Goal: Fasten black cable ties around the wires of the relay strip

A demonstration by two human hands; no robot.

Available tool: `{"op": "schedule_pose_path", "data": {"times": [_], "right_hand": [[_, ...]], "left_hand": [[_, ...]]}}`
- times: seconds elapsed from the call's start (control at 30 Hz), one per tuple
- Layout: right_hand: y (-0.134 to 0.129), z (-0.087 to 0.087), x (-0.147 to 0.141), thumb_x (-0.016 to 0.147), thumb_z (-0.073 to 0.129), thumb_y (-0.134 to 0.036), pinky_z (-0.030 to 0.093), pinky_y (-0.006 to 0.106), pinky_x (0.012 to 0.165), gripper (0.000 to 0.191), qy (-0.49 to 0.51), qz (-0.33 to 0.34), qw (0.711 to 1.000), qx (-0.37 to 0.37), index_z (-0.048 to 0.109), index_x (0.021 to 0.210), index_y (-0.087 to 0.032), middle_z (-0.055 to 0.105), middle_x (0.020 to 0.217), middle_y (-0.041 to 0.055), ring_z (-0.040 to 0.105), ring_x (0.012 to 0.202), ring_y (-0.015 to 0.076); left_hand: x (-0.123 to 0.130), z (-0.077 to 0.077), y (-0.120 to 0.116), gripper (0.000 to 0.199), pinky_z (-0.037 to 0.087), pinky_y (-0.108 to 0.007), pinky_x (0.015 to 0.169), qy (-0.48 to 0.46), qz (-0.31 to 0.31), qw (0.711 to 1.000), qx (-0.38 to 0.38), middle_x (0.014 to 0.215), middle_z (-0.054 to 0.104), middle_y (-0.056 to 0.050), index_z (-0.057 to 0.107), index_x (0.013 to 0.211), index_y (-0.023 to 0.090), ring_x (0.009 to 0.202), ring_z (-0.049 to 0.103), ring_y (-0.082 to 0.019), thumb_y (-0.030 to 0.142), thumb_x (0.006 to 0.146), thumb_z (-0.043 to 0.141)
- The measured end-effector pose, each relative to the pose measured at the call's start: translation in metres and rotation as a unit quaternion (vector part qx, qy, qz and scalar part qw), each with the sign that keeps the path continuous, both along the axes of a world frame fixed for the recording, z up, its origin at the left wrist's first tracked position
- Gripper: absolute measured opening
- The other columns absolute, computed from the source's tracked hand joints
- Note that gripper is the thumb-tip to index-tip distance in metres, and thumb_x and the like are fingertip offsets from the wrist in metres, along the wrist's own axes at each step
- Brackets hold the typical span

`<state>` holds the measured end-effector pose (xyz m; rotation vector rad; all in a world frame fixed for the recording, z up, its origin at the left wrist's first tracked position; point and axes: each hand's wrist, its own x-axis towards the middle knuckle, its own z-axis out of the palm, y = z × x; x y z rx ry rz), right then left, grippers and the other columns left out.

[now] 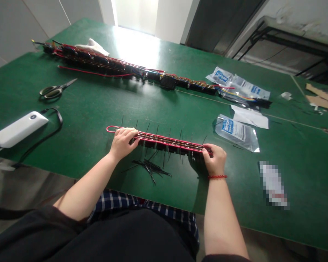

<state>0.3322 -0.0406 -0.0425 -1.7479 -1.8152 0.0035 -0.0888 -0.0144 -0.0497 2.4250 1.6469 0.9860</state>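
Observation:
A long black strip assembly (169,143) with red wires along it lies across the green table in front of me. Several thin black cable ties (157,131) stick out from both its sides. My left hand (125,142) grips the strip near its left end, where a red wire loop (110,128) extends past the fingers. At the right end, my right hand (215,157) is closed around the strip, thumb on top. A loose pile of black cable ties (150,168) rests on the table just below the strip.
Farther back lies a long wired bundle (153,74). Scissors (54,91) and a white power bank (20,128) with a black cable are at the left. Plastic bags (239,133) and a paper sheet (250,116) lie right. A blurred-out item (273,183) sits nearer.

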Motion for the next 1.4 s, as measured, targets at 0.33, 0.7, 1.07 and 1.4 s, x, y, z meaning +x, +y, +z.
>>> {"op": "schedule_pose_path", "data": {"times": [0.33,0.7,1.07,1.4], "right_hand": [[0.001,-0.002,-0.002,0.086,0.051,-0.045,0.045,0.040,0.089,0.033,0.004,-0.006,1.000,0.001,0.071,0.091,-0.020,0.074,0.091,0.0076,0.065,0.087,0.0246],[0.002,-0.002,-0.003,0.086,0.050,-0.045,0.047,0.042,0.091,0.035,0.001,-0.005,1.000,-0.014,0.072,0.093,-0.018,0.075,0.095,0.0095,0.066,0.091,0.0257],[-0.078,0.066,-0.088,0.092,0.052,-0.031,0.050,0.048,0.103,0.026,-0.008,0.152,0.988,-0.018,0.069,0.112,-0.026,0.073,0.111,0.0085,0.066,0.111,0.0263],[-0.097,0.011,-0.173,0.091,0.056,-0.060,0.029,0.062,0.120,0.078,0.026,0.163,0.961,-0.220,0.036,0.153,-0.017,0.042,0.156,0.0190,0.033,0.149,0.0354]], "left_hand": [[0.003,0.001,-0.001,0.036,0.030,-0.050,0.117,0.020,0.026,0.999,-0.030,0.136,0.064,-0.005,0.063,0.128,0.029,0.130,0.055,-0.027,0.038,0.093,0.058],[0.001,0.002,0.000,0.038,0.029,-0.050,0.117,0.013,0.019,0.999,-0.046,0.136,0.063,-0.005,0.062,0.129,0.030,0.130,0.053,-0.027,0.035,0.092,0.058],[-0.001,0.001,0.001,0.037,0.029,-0.050,0.116,0.010,0.012,0.999,-0.046,0.136,0.063,-0.005,0.062,0.129,0.030,0.130,0.054,-0.027,0.036,0.093,0.059],[-0.002,0.000,0.002,0.038,0.028,-0.050,0.117,-0.002,0.006,0.999,-0.054,0.137,0.062,-0.005,0.062,0.130,0.029,0.130,0.053,-0.028,0.036,0.093,0.058]]}}
